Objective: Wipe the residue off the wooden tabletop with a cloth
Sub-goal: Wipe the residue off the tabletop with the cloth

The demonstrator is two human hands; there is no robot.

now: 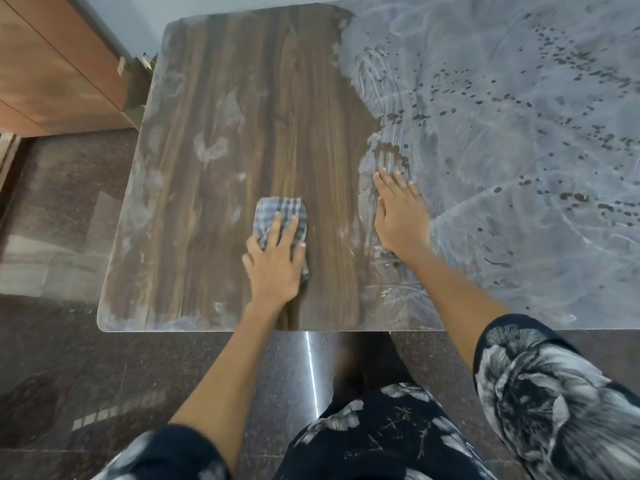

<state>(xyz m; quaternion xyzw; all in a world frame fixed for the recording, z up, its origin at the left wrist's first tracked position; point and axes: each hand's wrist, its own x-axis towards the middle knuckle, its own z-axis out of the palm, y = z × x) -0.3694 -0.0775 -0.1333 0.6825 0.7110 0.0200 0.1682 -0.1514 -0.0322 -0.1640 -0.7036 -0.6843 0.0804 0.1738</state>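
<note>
Half the wooden tabletop (301, 98) shows clean; left hand (277, 261), fingers spread, presses the checked cloth (277, 211) left of the residue (502, 133). Right hand (401, 216) braces flat, fingers together. Overlapping, firm strokes would serve best.

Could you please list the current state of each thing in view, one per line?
wooden tabletop: left part mostly wiped, right part coated in residue
checked cloth: bunched, pressed flat on the wood
left hand: spread on the cloth
right hand: empty, flat on the tabletop
wooden cabinet: closed
</note>
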